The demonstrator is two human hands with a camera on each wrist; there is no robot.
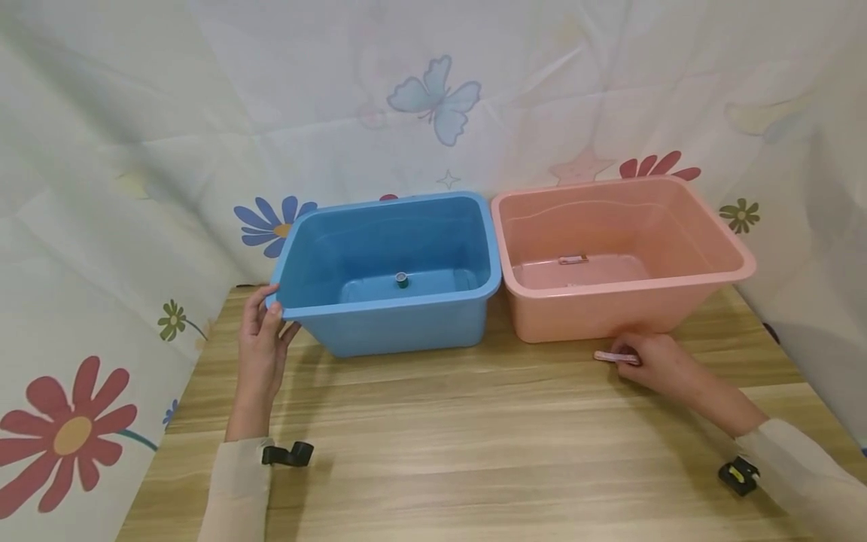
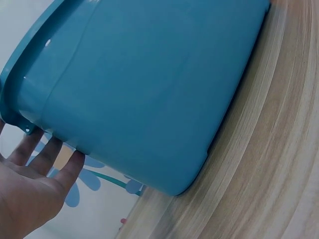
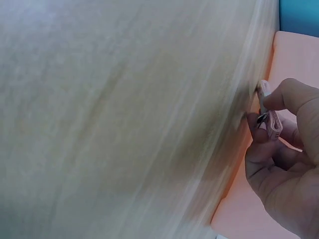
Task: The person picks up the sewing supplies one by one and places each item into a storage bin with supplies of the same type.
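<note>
At the front left corner of a blue plastic tub [image 1: 393, 327], my left hand [image 1: 260, 342] grips the rim, thumb at the front and fingers around the outer side. The left wrist view shows its fingers [image 2: 46, 155] against the tub's wall. My right hand [image 1: 653, 361] pinches a folded pinkish paper strip [image 1: 615, 357], like a folded banknote, between thumb and fingers. It is low over the table, just in front of a pink plastic tub [image 1: 609, 312]. The right wrist view shows the strip's looped end [image 3: 274, 125] and a small shiny metal bit beside it.
Inside the blue tub lies a small dark green cylinder [image 1: 402, 280] with a silvery end. A small flat pinkish piece [image 1: 573, 259] lies in the pink tub. Both tubs stand side by side on a wood-grain table [image 1: 460, 452], before a flower-print curtain [image 1: 325, 98].
</note>
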